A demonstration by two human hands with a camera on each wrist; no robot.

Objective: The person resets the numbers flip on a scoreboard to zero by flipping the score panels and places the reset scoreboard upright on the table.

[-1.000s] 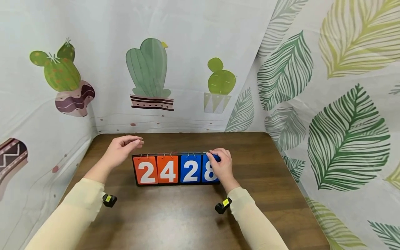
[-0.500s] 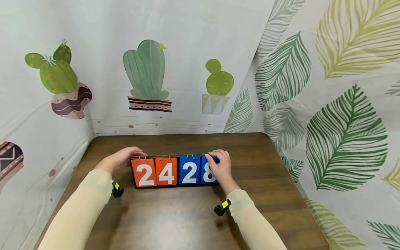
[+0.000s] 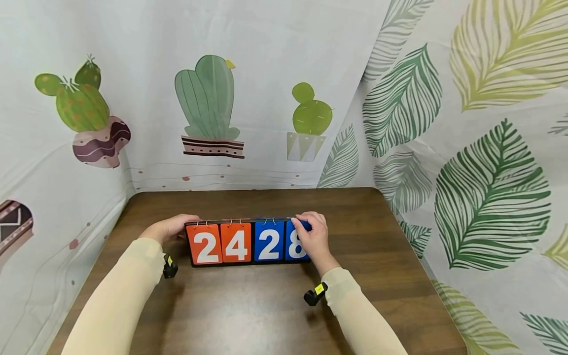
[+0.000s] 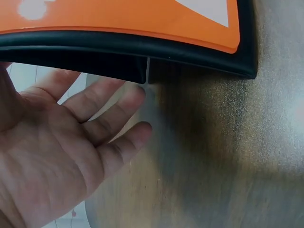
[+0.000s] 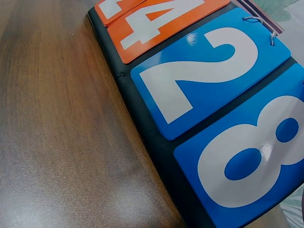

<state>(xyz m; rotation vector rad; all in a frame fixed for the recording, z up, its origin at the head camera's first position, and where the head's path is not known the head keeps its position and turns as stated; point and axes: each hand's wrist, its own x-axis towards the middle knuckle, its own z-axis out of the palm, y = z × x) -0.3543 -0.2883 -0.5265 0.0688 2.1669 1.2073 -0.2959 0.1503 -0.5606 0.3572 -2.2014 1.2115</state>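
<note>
On the table [image 3: 248,305], the flip scoreboard [image 3: 254,244] leans back, showing 2428. The right hand [image 3: 315,237] pinches its top right corner, likely to steady it; the left hand [image 3: 166,228] sits behind the left end, fingers apart, contact unclear.

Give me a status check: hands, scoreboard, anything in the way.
Left hand partly behind left end of scoreboard. Right hand gripping top right corner. Scoreboard reads 2428. Obstruction: right hand covers part of the 8 in head view.
</note>
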